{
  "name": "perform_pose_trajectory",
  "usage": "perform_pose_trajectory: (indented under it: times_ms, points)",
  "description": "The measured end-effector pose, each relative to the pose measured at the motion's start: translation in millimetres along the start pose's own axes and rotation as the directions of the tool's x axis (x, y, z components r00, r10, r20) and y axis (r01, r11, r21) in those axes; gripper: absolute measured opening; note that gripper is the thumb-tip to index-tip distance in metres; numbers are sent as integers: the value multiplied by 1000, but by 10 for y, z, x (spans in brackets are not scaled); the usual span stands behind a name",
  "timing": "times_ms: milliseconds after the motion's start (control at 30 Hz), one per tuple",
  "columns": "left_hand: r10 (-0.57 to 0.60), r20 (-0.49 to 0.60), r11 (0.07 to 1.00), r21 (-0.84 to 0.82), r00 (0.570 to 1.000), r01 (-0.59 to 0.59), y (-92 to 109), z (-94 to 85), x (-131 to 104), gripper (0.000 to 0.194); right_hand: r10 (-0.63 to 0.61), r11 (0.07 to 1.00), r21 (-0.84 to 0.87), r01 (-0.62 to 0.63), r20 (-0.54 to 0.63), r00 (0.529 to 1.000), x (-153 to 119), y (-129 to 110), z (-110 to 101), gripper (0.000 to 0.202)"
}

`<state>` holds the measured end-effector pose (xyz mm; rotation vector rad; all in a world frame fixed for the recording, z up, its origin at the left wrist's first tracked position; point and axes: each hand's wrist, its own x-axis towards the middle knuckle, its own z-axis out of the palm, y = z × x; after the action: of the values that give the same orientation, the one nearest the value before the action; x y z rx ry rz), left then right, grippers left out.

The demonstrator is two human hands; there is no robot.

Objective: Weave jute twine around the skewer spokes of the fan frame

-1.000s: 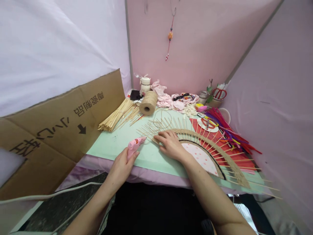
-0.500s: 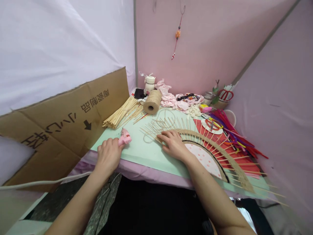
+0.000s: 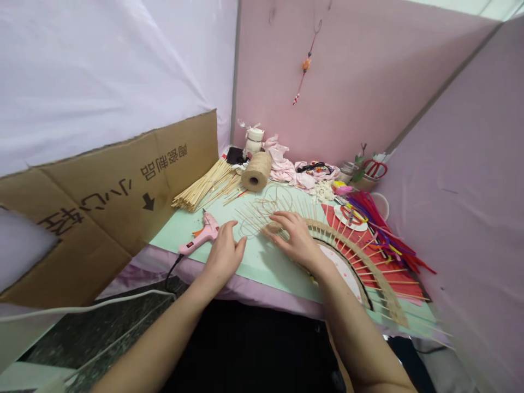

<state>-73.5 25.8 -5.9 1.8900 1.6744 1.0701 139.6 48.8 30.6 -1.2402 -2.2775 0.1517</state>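
Left hand (image 3: pixel 224 250) had thumb and fingers apart, just right of glue gun (image 3: pixel 209 230). Right hand (image 3: pixel 298 240) was over left end of stick fan (image 3: pixel 377 270), fingers loosely spread (touching? couldn't tell tbh). Fan lay right on table (image 3: pixel 262 265).

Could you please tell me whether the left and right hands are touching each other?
Apart: the head view shows a strip of green tabletop between the left hand and the right hand.
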Motion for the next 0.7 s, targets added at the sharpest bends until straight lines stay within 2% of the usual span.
perform_pose_trajectory:
  times_ms: [133, 300, 433, 567, 700]
  points:
    - [-81, -23, 995, 55, 996, 82, 110, 89, 183, 43, -33, 999, -1, 33, -13, 999, 174, 6, -83, 30]
    - [-170, 65, 982, 87, 983, 165, 121, 101, 267, 45, -66, 998, -16, 67, 67, 996, 468, 102, -25, 30]
    - [-129, 37, 991, -32, 991, 130, 118, 95, 298, 40, -112, 994, 12, 111, 160, 981, 636, 137, 78, 31]
    - [-51, -24, 993, -107, 998, 48, 147, 97, 327, 40, -173, 984, 88, 156, 236, 956, 762, 138, 154, 34]
    - [-2, -53, 969, -248, 999, -11, 143, 119, 378, 38, -228, 966, 178, 188, 241, 943, 840, 133, 118, 10]
